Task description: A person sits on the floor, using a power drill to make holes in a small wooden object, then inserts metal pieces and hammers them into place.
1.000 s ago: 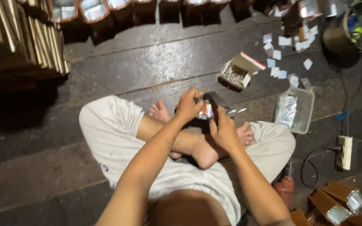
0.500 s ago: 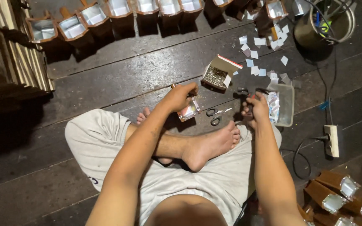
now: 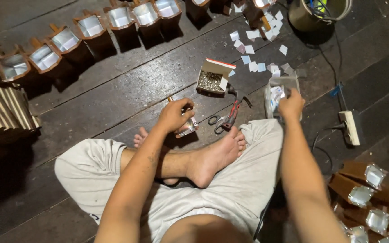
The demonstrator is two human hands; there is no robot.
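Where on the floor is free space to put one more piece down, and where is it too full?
Free: dark planks between the row of brown holders and the left hand. Crowded: around the staple box, pliers, clear tub under the right hand, and paper squares.

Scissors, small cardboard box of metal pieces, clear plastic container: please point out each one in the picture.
scissors [image 3: 227,120], head view, on the red handles.
small cardboard box [image 3: 212,80], head view, on the metal pieces inside.
clear plastic container [image 3: 275,92], head view, on its left wall beside the right hand [image 3: 291,105].
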